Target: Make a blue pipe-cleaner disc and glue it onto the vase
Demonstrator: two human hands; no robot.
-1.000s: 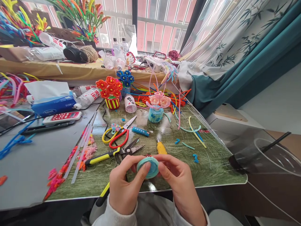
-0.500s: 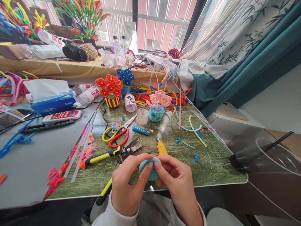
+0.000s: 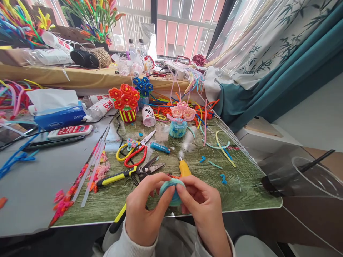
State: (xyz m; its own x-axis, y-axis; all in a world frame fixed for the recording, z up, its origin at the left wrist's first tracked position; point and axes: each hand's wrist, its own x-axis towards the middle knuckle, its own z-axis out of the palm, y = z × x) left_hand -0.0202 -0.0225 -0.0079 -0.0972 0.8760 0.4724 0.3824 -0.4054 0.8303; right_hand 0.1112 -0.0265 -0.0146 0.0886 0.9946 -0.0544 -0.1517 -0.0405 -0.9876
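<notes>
Between my two hands is a round light-blue pipe-cleaner piece (image 3: 174, 201), fuzzy at its rim and darker blue inside. My left hand (image 3: 146, 210) grips its left side, thumb pressed on the inside. My right hand (image 3: 205, 203) pinches its right side the same way. Just beyond my fingers lies a yellow glue gun (image 3: 184, 168), nozzle pointing away. Black-and-yellow pliers-like cutters (image 3: 131, 174) lie left of it, partly hidden by my left hand. Scissors with red and yellow handles (image 3: 136, 151) and a blue lighter (image 3: 160, 147) rest farther back.
Pots of orange flowers (image 3: 127, 103), blue flowers (image 3: 143, 89) and pink flowers (image 3: 182, 119) stand behind. Glue sticks (image 3: 92, 175) and a tissue box (image 3: 60, 114) are on the left. Blue scraps (image 3: 223, 179) lie right. A clear cup (image 3: 316, 178) stands at the right edge.
The round piece has tilted and shifted slightly right between my fingers. Both hands keep hold of it; the things on the table stay put.
</notes>
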